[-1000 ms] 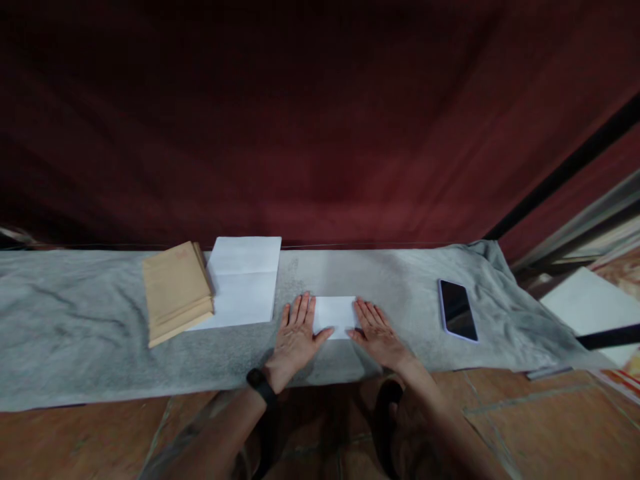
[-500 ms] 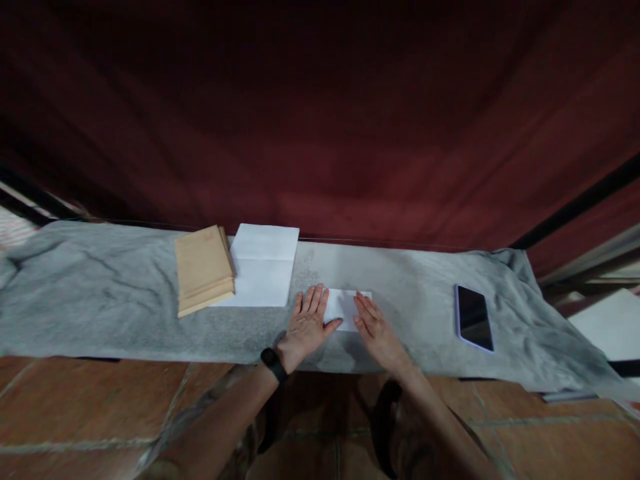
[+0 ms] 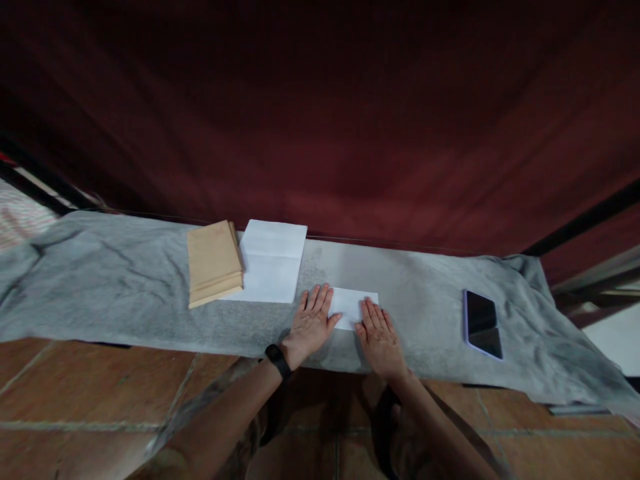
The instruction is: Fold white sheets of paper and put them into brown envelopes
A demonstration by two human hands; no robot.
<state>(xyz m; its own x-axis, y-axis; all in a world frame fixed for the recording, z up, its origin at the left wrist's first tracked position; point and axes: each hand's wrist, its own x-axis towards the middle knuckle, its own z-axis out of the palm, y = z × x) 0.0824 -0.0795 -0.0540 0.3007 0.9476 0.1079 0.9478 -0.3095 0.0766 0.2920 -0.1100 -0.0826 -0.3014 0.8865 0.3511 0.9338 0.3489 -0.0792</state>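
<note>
A small folded white paper (image 3: 352, 303) lies on a grey cloth (image 3: 125, 287) spread over a low surface. My left hand (image 3: 311, 323) rests flat at the paper's left edge, fingers stretched out, thumb on the paper; a black band is on that wrist. My right hand (image 3: 379, 331) lies flat over the paper's lower right part, fingers together and extended. Left of my hands lie a larger creased white sheet (image 3: 273, 261) and a stack of tan envelopes (image 3: 214, 263) that partly overlaps it.
A dark phone (image 3: 482, 323) with a pale case lies face up on the cloth at the right. A dark red curtain (image 3: 320, 120) hangs behind. Brown floor tiles (image 3: 80, 400) show in front, and my knees are below.
The view has swung left and slightly down, so everything sits further right. My right hand has slid leftward over more of the folded paper; my left hand stays at its left edge.
</note>
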